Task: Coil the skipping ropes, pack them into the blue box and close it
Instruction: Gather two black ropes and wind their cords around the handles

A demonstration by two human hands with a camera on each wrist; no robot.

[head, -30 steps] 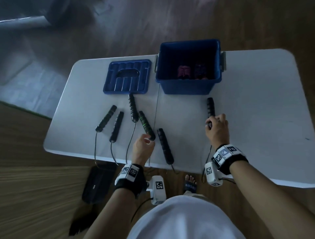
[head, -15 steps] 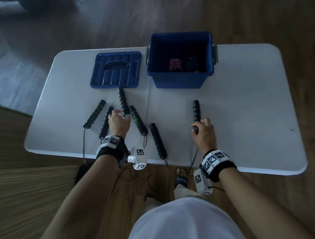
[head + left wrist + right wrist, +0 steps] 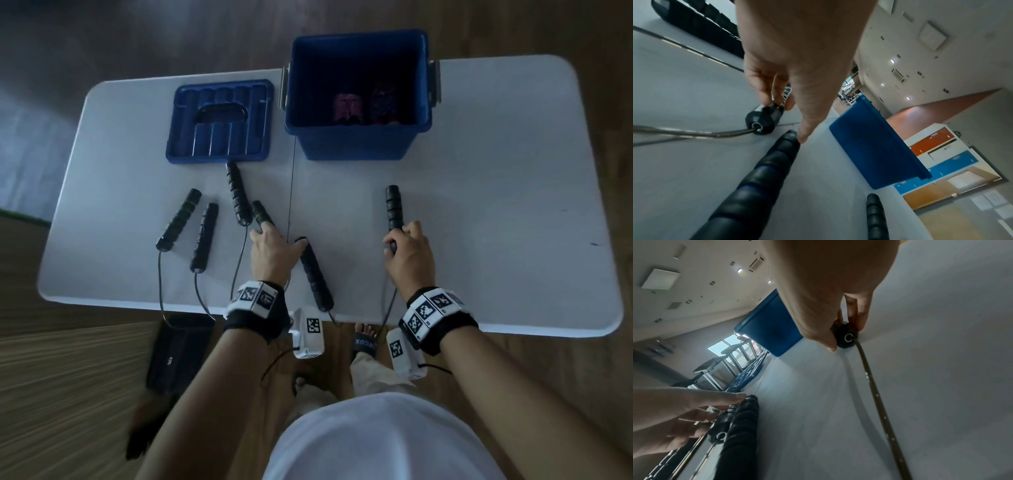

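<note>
Beyond both hands, at the far edge of the white table point(image 3: 496, 192), stands the blue box point(image 3: 356, 144), open at the top, with two reddish bundles on its floor. Left of it and apart from it, the blue lid point(image 3: 219, 123) lies flat with its handle recess up.

Under the right hand point(image 3: 409, 258) lies the rightmost rope handle point(image 3: 393, 209), its far end pointing toward the box; the fingers and thumb curl round its near end, and its cord point(image 3: 875, 394) trails back over the near table edge. Right of this hand the tabletop runs bare to the rounded corner.

The left hand point(image 3: 272, 255) is spread wide: its fingers pinch the near end of a green-marked handle point(image 3: 262, 213), while the thumb tip touches the far end of another handle point(image 3: 315, 274), which slants back to the near edge. Just left of that hand lies a longer handle point(image 3: 238, 193), its far tip close to the lid's near edge. Further left, two more handles point(image 3: 178, 219) lie side by side, apart, their cords hanging off the near edge.
</note>
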